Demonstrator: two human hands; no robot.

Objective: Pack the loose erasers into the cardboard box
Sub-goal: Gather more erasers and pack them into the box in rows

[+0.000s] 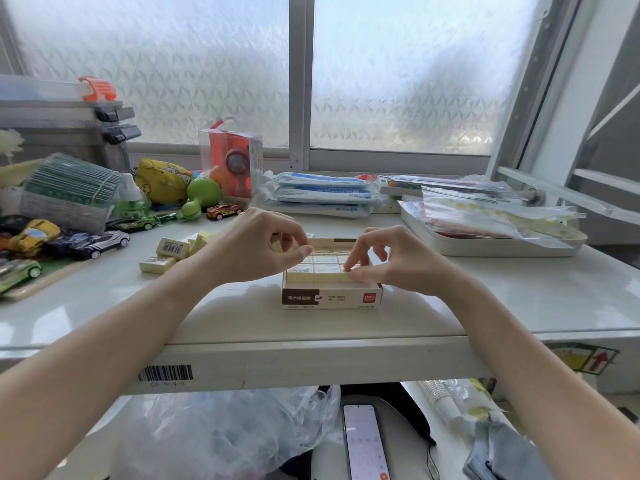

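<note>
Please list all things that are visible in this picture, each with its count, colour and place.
cardboard box: one, white and brown, table centre, open
packed erasers: several, cream, in rows inside box
loose erasers: a few, cream, left of box
toy cars: several, mixed colours, far left
white tray: one, right, holding plastic bags
blue-white packets: a stack, behind box
phone: one, below the table edge
left hand: fingers curled over box's left side
right hand: fingertips pinching an eraser at box's right side
</note>
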